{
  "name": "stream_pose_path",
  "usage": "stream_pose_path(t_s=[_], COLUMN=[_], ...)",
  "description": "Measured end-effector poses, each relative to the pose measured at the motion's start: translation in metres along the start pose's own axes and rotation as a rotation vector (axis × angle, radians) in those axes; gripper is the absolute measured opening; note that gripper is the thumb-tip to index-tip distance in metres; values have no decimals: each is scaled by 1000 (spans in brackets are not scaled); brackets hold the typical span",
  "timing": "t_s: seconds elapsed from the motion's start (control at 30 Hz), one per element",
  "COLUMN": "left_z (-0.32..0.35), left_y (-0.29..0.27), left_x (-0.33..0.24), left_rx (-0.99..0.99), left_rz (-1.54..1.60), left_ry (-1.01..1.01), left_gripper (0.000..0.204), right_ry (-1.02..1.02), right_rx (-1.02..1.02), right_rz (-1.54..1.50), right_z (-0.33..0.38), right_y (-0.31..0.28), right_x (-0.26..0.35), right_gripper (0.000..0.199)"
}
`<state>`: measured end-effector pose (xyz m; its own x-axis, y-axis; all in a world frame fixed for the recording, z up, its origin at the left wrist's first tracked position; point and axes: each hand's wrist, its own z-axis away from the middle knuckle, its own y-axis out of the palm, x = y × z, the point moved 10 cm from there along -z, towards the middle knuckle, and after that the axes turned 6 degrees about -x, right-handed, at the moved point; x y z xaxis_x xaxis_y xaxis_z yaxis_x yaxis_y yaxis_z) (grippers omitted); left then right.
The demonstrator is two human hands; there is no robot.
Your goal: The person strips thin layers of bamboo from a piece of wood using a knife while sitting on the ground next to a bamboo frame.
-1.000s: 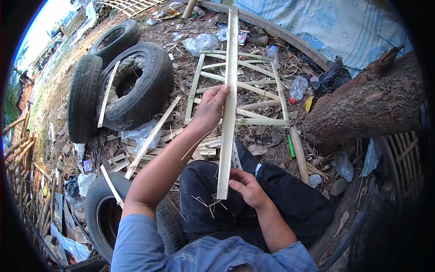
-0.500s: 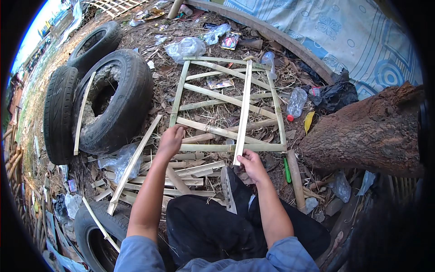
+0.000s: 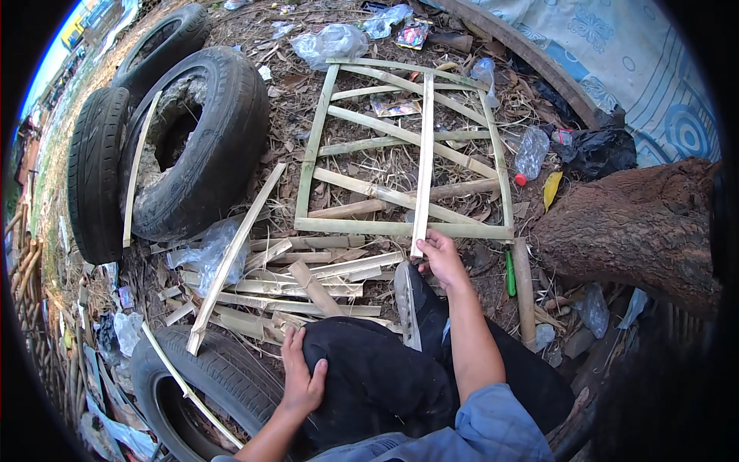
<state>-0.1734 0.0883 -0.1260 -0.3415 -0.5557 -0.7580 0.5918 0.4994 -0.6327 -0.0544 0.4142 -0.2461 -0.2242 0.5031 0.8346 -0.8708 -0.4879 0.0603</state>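
A frame of split bamboo strips (image 3: 400,229) lies on the ground ahead of me, with several slanting slats woven inside its four sides. My right hand (image 3: 444,259) pinches the near end of a pale bamboo strip (image 3: 423,169), which runs lengthwise over the frame from its far side past its near side. My left hand (image 3: 305,373) rests against my bent knee, fingers apart, holding nothing. Beyond it lies a pile of loose bamboo strips (image 3: 296,289). One longer strip (image 3: 235,258) leans across the pile's left side, its near end by a tyre.
Old tyres (image 3: 239,138) stand at the left, and another tyre (image 3: 246,385) lies near my left arm. A tree trunk (image 3: 631,231) blocks the right. By the frame's near right corner are a green-handled tool (image 3: 510,273) and a bamboo pole (image 3: 524,292). Plastic litter surrounds the frame.
My left hand has drawn back from the frame's near left corner to my knee. The right hand keeps its hold on the strip. The whole view has shifted slightly.
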Motion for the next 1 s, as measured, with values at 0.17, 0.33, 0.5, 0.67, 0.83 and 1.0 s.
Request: stream_pose_path(t_s=[0.17, 0.33, 0.5, 0.67, 0.83, 1.0], left_z=[-9, -7, -6, -5, -5, -6], left_y=[-3, -6, -8, -9, -10, -8], left_x=[-9, -6, -4, -2, -1, 3], left_rx=[-157, -195, -228, -241, -250, -240], left_rz=[46, 93, 129, 119, 123, 128], left_ry=[136, 178, 199, 200, 206, 194], left_gripper=[59, 55, 54, 53, 55, 56], right_ry=[-18, -3, 9, 28, 65, 155], right_rx=[-14, -43, -108, -110, -64, -26], right_rz=[33, 55, 189, 330, 415, 565], right_z=[-2, -19, -28, -40, -44, -37], right_y=[-1, 0, 1, 4, 5, -1], right_x=[7, 13, 18, 25, 36, 36], right_gripper=[22, 23, 31, 34, 31, 29])
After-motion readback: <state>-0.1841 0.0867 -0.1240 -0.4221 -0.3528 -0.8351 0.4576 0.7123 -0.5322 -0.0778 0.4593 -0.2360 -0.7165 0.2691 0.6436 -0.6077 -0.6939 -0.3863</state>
